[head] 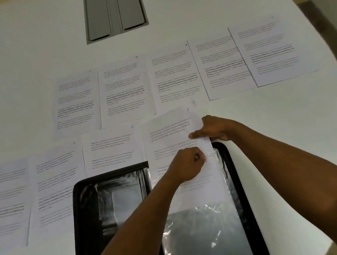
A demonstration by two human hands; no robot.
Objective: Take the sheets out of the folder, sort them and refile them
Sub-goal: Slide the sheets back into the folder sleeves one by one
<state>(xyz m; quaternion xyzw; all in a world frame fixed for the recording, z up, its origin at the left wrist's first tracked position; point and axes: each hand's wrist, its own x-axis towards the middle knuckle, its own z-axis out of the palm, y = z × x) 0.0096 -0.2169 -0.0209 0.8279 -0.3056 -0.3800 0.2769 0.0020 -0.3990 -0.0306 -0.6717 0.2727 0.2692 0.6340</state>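
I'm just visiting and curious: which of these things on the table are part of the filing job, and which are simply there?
Part of the job:
- black folder, lying open
- clear plastic sleeve in the folder
- sheet partly in the sleeve, pinched by the left hand and right hand
- printed sheets spread in rows

Simply there:
- grey panel set into the white table

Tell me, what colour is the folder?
Black folder, seen best in the head view.
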